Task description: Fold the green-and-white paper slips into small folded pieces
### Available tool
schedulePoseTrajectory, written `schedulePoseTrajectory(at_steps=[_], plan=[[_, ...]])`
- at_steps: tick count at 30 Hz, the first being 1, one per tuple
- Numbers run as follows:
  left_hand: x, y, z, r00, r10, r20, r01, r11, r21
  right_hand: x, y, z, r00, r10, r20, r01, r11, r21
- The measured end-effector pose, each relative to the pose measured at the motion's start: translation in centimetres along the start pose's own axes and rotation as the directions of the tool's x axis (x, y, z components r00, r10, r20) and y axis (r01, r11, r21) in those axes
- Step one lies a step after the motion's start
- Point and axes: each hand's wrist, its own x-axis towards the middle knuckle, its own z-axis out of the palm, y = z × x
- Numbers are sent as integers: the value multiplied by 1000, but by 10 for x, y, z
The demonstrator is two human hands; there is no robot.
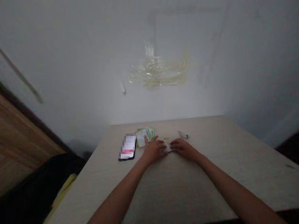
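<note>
two hands meet at a small printed card (167, 145) lying between them on the desk (182, 186) in the head view: the left hand (153, 150), fingers spread, at its left side, the right hand (184, 148), fingers close together, at its right; whether either pinches it i cannot tell. fanned green-and-white cards (141, 138) lie beyond the left hand, beside a lit phone (128, 147); a crumpled clear wrapper (184, 135) lies beyond the right.

Head-worn camera faces forward, down across the table (182, 186)
</note>
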Motion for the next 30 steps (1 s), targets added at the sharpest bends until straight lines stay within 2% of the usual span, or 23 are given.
schedulePoseTrajectory(at_steps=[5, 12, 23, 30], plan=[[-1, 3, 1, 1000, -9, -13, 9, 1000, -21, -2, -8, -1, 998, -49, -44, 47, 998, -38], [1, 7, 1, 1000, -7, -27, 7, 1000, -30, 1, -17, 1, 993, -16, -117, 5, 996, -90], [1, 7, 2, 999, 3, -46, -4, 1000, -14, 4, -18, 1, 996, -26, -86, 8, 978, -206], [2, -3, 1, 1000, 19, 18, -19, 1000, -22, 4, -17, -1, 997, -15, -77, 0, 983, -181]])
